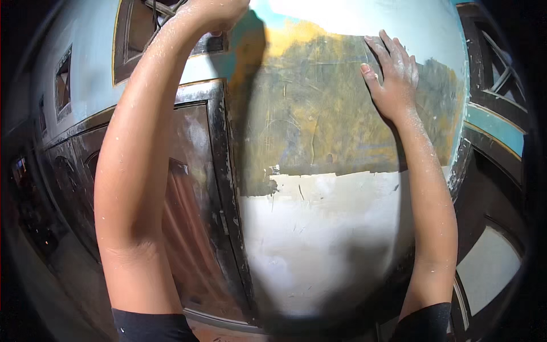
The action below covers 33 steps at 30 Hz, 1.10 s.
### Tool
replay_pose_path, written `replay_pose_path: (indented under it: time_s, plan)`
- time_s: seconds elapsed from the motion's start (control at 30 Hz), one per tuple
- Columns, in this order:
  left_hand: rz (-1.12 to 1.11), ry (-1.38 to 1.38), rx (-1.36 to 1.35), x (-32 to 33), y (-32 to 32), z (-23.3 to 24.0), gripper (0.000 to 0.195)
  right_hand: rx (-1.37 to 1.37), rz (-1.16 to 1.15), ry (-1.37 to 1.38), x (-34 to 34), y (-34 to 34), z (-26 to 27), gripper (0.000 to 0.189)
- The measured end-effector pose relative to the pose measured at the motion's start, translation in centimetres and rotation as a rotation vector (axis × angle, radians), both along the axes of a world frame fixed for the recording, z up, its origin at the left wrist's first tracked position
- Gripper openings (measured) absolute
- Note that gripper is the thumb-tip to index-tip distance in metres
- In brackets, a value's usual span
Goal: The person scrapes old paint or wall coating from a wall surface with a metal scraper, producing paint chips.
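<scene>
My right hand [395, 79], dusted with white powder, lies against the wall with its fingers apart and holds nothing. Beneath it is a rough patch of old green and ochre paint [316, 115], scratched in places. Pale white coating [320, 218] covers the wall below the patch along a ragged edge, and brightly lit light blue paint [436, 38] lies above. My left hand [224, 15] is raised at the top edge of the view and partly cut off. Its fingers are hidden, so I cannot tell whether it holds anything. White specks dot both forearms.
A dark wooden door frame [222, 171] with worn paint stands left of the patch, with a reddish-brown curtain [192, 231] behind its glass. On the right are another dark frame [463, 166] and a vent opening with crossed bars [500, 79]. My arms cast shadows on the wall.
</scene>
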<state>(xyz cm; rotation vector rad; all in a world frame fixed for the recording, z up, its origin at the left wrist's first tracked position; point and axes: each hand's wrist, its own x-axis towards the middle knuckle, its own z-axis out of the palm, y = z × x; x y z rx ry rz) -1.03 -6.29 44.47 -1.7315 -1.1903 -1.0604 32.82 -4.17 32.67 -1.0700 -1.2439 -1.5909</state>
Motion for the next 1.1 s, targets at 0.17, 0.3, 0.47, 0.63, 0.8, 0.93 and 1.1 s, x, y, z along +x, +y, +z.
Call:
replay_pose_path:
  time_s: [0.17, 0.3, 0.47, 0.63, 0.8, 0.93, 1.1]
  plan:
    - [0.027, 0.17, -0.085, -0.4, 2.0, -3.5, 0.018, -0.001, 0.028, -0.021, 0.5, -0.6, -0.3, 0.051]
    - [0.291, 0.533, 0.15, -1.6, 2.9, -0.2, 0.038, -0.015, 0.001, 0.014, -0.5, -0.6, -0.1, 0.053]
    - [0.109, 0.2, 0.03, 1.1, 1.5, -1.0, 0.034, -0.015, 0.002, 0.009, 0.0, -0.5, -0.3, 0.052]
    - [0.061, 0.033, -0.058, 1.1, 1.0, -7.0, 0.059, -0.009, -0.017, 0.01, 0.7, -0.3, -0.3, 0.052]
    - [0.268, 0.391, 0.153, -1.8, 1.7, -2.4, 0.023, -0.012, 0.021, 0.012, -0.4, -0.4, -0.3, 0.051]
    - [0.077, 0.041, -0.064, 1.4, 0.8, -5.0, 0.05, 0.01, -0.001, 0.01, 0.5, -0.3, -0.3, 0.051]
    - [0.078, 0.1, 0.05, -0.8, 2.7, -4.0, 0.044, -0.001, -0.016, 0.023, -0.3, -0.5, -0.2, 0.05]
